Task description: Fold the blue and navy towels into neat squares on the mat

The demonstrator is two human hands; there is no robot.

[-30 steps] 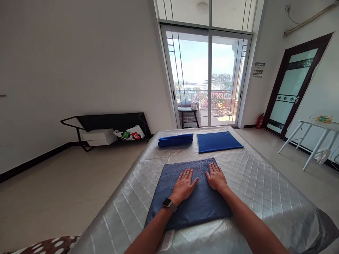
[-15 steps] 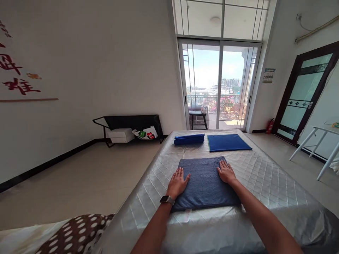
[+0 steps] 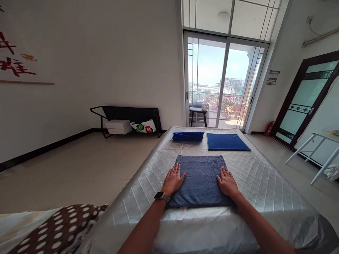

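Note:
A grey-blue towel (image 3: 201,183) lies spread flat on a bed with a silver quilted cover (image 3: 265,190). My left hand (image 3: 173,179) rests open on the towel's left edge, fingers pointing away from me and thumb out over the cloth. On the opposite edge lies my right hand (image 3: 227,180), also open, palm down. A watch (image 3: 161,196) is on my left wrist. Beyond the towel are a thick folded blue cloth (image 3: 188,136) and, to its right, a flat blue cloth (image 3: 227,141) with a green edge.
A brown polka-dot cloth (image 3: 63,225) lies at the lower left. By the wall, a black rack (image 3: 129,113) holds white boxes (image 3: 118,126) and a printed bag (image 3: 144,127). Sliding glass doors (image 3: 225,81) are behind the bed; a white table (image 3: 325,137) stands at right.
My right hand has slid slightly toward me along the towel's right edge. The left hand stays on the left edge. The whole view has tilted a little.

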